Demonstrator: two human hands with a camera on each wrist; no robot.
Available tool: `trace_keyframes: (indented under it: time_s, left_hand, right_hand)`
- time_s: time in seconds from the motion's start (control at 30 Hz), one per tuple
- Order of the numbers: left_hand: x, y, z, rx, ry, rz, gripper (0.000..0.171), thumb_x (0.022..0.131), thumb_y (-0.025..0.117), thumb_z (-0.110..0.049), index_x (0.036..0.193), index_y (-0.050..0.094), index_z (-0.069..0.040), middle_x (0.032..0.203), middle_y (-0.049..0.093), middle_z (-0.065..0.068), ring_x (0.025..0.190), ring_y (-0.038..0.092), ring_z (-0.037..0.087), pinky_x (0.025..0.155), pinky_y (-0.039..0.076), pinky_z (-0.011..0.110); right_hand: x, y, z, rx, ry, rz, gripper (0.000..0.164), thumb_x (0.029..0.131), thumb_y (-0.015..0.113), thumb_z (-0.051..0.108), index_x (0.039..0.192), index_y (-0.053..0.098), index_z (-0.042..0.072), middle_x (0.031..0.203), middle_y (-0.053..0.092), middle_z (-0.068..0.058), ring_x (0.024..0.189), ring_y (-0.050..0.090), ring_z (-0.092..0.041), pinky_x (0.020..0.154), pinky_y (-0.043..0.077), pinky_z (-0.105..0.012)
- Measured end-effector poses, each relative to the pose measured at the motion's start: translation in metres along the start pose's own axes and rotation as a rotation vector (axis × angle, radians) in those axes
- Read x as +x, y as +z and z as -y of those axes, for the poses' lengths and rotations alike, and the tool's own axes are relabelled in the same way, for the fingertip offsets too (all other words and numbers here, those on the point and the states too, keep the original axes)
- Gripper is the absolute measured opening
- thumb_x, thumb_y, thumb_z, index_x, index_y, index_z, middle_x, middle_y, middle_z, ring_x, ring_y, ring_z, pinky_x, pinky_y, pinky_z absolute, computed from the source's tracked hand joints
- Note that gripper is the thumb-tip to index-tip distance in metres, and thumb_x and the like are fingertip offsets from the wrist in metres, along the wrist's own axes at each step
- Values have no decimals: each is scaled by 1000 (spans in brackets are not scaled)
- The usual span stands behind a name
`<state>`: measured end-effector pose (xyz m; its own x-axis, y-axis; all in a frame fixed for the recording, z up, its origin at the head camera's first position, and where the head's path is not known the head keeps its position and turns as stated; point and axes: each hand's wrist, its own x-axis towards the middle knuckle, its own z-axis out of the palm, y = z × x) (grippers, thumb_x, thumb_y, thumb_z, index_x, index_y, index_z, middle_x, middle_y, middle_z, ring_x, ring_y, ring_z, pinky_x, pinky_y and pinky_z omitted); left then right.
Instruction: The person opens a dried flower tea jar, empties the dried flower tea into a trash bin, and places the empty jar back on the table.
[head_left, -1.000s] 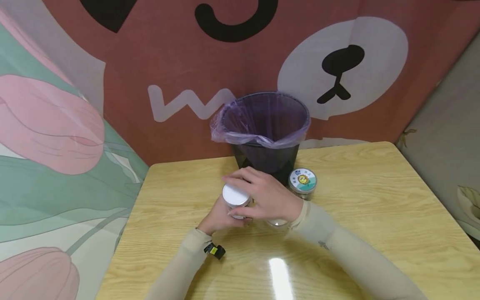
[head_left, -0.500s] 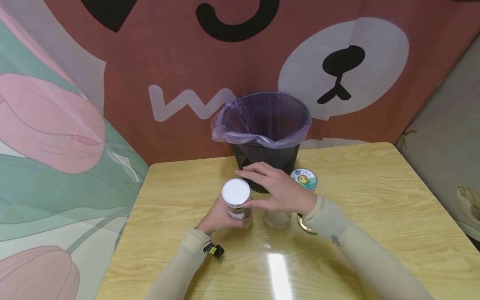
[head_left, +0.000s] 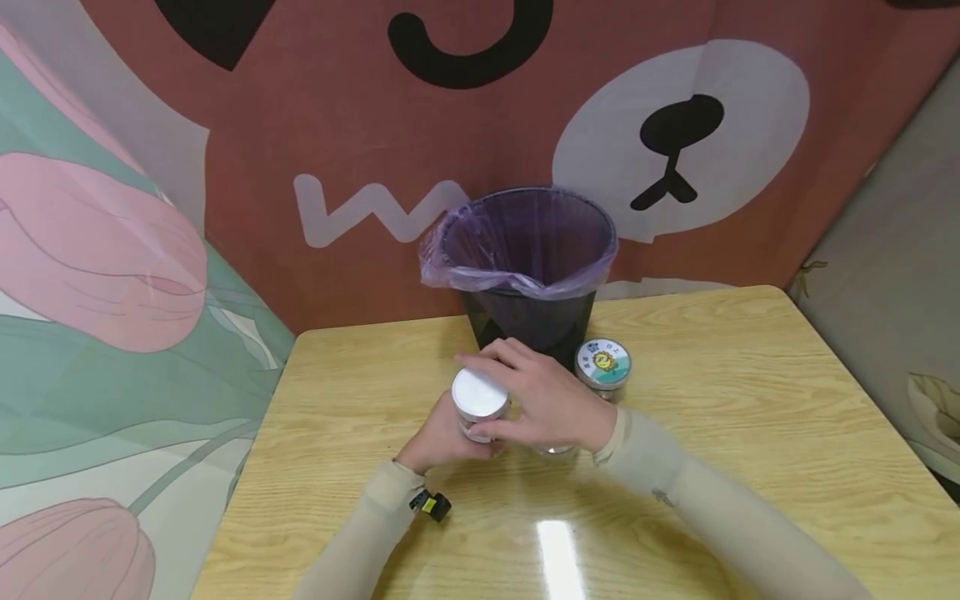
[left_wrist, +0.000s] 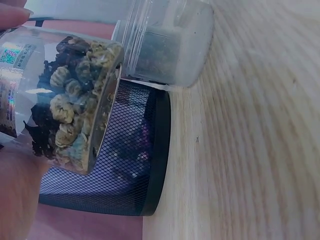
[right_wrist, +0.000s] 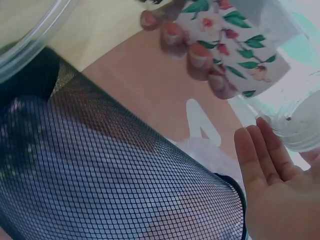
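Spreading below, the table (head_left: 352,392) is topped by a purple-lined bin (head_left: 525,317). In front, a jar of dried flowers (left_wrist: 70,100) is clasped in the left hand (head_left: 444,437), above the table. Near the bin are placed 2 more jars: a printed-lid jar (head_left: 603,364) and a clear jar (head_left: 557,451) partly covered by the right hand (head_left: 551,402). The held jar's white lid (head_left: 480,393) is grasped between that hand's thumb and fingers.

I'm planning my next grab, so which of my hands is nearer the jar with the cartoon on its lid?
Right. Your right hand is just left of the cartoon-lidded jar; your left hand is farther left, holding the white-lidded jar.
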<state>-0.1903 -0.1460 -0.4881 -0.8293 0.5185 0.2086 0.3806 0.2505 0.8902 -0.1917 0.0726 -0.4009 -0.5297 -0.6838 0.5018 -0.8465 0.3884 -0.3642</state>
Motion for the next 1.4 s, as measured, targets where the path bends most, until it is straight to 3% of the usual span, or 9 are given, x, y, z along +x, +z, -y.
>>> trace_keyframes:
  time_s: [0.17, 0.33, 0.53, 0.67, 0.77, 1.0, 1.4]
  left_hand:
    - [1, 0, -1, -10, -1, 3, 82, 66, 90, -4, 138, 51, -6, 123, 65, 9, 111, 61, 18, 100, 53, 35]
    - [1, -1, -1, -21, 13, 12, 78, 67, 89, -4, 136, 53, -6, 121, 66, 9, 110, 62, 17, 100, 54, 35]
    - [1, 0, 4, -32, 44, 10, 78, 68, 88, -5, 137, 52, -7, 122, 66, 10, 111, 63, 16, 102, 53, 34]
    - [3, 0, 3, 1, 31, 15, 74, 67, 88, -5, 133, 55, -7, 118, 66, 7, 105, 62, 15, 95, 55, 32]
    - [4, 0, 1, 18, 24, 11, 72, 66, 89, -4, 130, 55, -8, 115, 66, 5, 102, 62, 15, 92, 55, 32]
    - [3, 3, 1, 20, 47, 19, 70, 66, 88, 2, 127, 55, -6, 112, 66, 8, 100, 62, 14, 90, 56, 32]
    - [4, 3, -3, -12, 74, 68, 72, 65, 87, 1, 129, 54, -8, 113, 65, 8, 101, 62, 14, 94, 55, 32]
  right_hand:
    - [0, -6, 0, 75, 22, 27, 81, 86, 83, 45, 154, 49, 18, 128, 59, 2, 114, 55, -10, 94, 56, -33]
    - [0, -11, -2, 160, 13, 102, 83, 89, 82, 39, 159, 42, 21, 140, 57, 2, 125, 55, -11, 101, 55, -37]
    - [0, -5, 1, 105, 17, 83, 92, 84, 83, 50, 160, 40, 23, 142, 56, 2, 121, 55, -10, 94, 56, -32]
    - [5, -4, 4, 72, 10, 56, 84, 86, 83, 47, 156, 46, 19, 133, 59, 1, 113, 55, -10, 86, 56, -28]
    - [7, -7, 5, 93, -7, 51, 77, 87, 83, 42, 153, 51, 18, 130, 60, 3, 112, 54, -9, 87, 56, -28]
    - [5, -10, 4, 175, -33, 84, 70, 90, 82, 33, 152, 53, 17, 137, 60, -1, 118, 55, -12, 94, 56, -30]
    - [4, -16, -2, 320, -75, 155, 72, 91, 82, 25, 155, 49, 17, 146, 56, -2, 129, 53, -14, 102, 53, -35]
